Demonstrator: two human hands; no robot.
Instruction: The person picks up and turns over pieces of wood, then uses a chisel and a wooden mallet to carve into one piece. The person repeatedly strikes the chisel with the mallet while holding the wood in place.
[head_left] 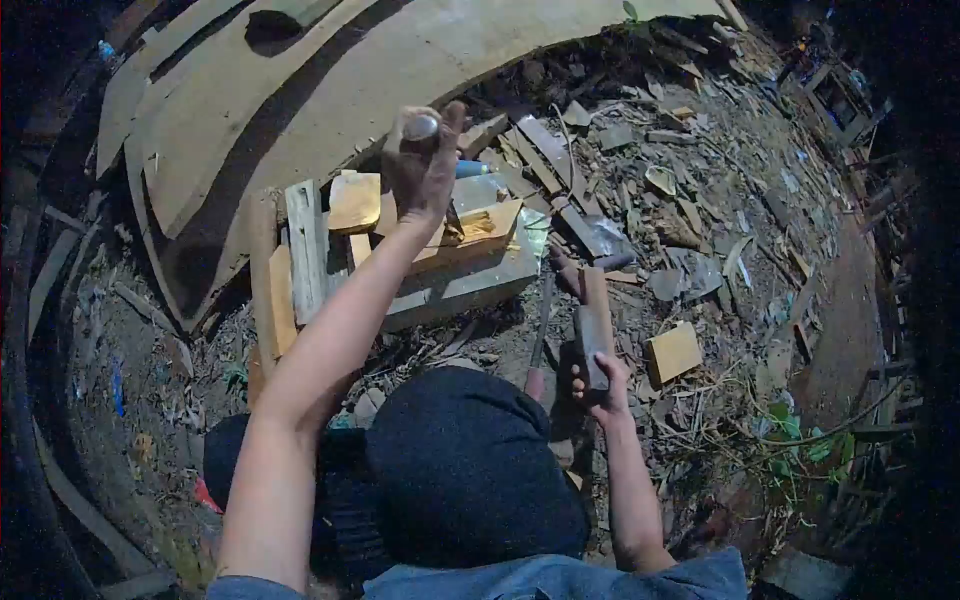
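My left hand is raised above the work pile, its fingers round a round-ended metal object; the rest of that object is hidden. On the right, my right hand grips a flat grey block, with a narrow wooden strip lying along it. Below my left hand, a wooden block with a rough yellow hollow rests on a thick grey beam. A squared wood block stands to the left of it.
A yellow wood block lies right of my right hand. A long tool with a reddish handle is near my knee. Large pale boards curve across the back. Wood scraps cover the ground, and green plants grow at the right.
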